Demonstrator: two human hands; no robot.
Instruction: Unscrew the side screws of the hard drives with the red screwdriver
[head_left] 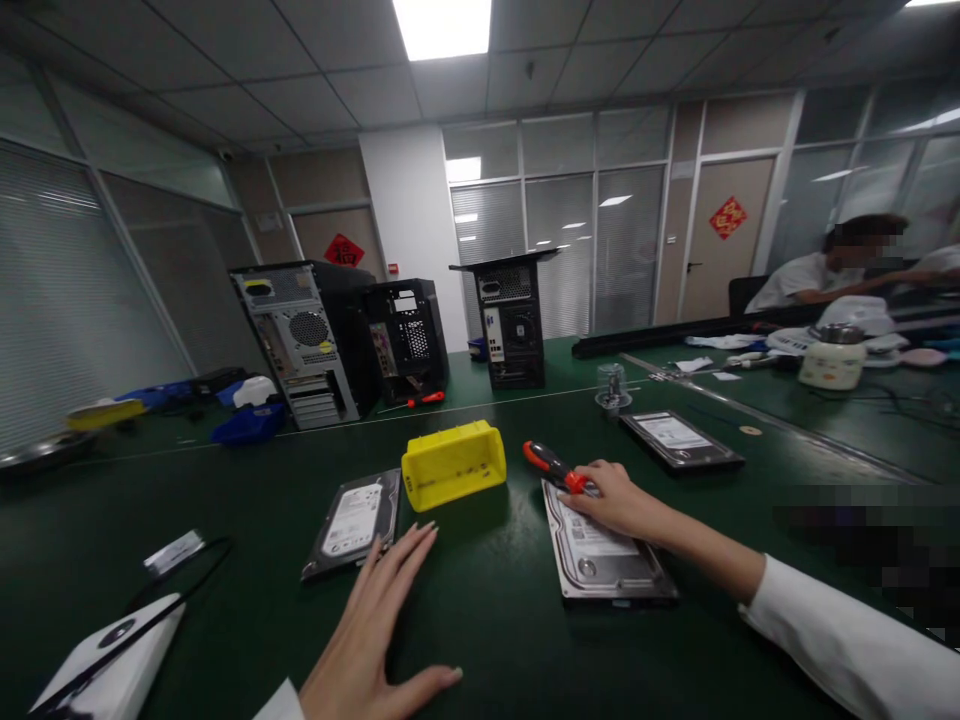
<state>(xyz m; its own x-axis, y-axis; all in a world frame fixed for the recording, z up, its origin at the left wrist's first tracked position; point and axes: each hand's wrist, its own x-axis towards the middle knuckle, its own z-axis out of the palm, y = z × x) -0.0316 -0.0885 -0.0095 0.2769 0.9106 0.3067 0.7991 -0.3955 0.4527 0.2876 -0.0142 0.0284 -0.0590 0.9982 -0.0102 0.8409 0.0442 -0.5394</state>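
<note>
My right hand grips a screwdriver with a black and orange-red handle; its handle end points away to the left, and its shaft is hidden. This hand lies over the far part of a silver hard drive with a white label. My left hand is open, fingers stretched forward and thumb apart, with nothing in it. Its fingertips reach the near right corner of another hard drive; whether they touch it I cannot tell. Between the drives, farther back, a yellow plastic bin faces me, with small bits inside.
A third hard drive lies at right, near a clear container. Behind stand computer cases, with an orange-handled screwdriver before them. At left are a white device with a black cable and a blue bin. A person sits far right.
</note>
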